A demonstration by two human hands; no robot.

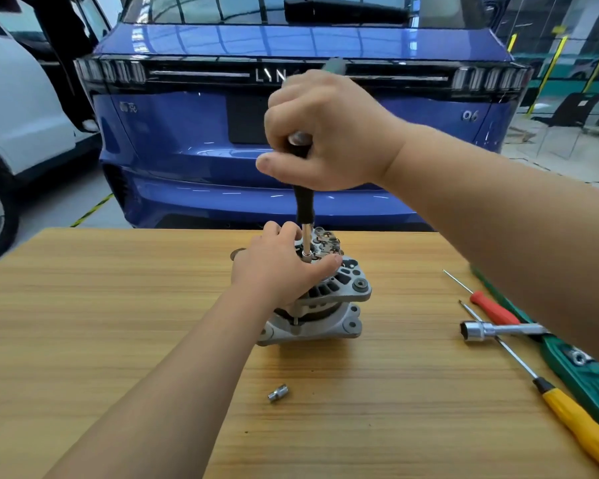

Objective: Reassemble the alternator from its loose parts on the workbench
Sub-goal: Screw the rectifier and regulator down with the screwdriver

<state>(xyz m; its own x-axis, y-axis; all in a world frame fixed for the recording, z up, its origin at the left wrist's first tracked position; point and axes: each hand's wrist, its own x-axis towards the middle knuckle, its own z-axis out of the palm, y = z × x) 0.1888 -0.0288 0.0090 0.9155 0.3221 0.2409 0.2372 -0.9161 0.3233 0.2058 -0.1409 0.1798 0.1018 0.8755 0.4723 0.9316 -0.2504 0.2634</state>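
The alternator [329, 305] stands upright at the middle of the desk [118, 323]. Its two housing halves are stacked, with a gap showing between them. The left hand [277, 271] curls over the upper housing from 9 o'clock, thumb laid along its rim, holding it steady. The right hand [325, 133] is wrapped round the black handle of a nut driver [304, 202], whose tip sits on a fastener on top.

The body looks assembled, and fastening appears to be the step in hand. Whether a cover or pulley remains cannot be told.

A loose socket [278, 392] lies at 6 o'clock from the alternator. At 3 to 4 o'clock lie a red screwdriver [491, 311], a yellow screwdriver [574, 416], a socket wrench [491, 329] and a green tool roll [585, 371].

At 12 o'clock a blue car [187, 133] reads "LYN" before the hand hides the rest, and "06" on its right side. A badge on its left side is too blurred to read.
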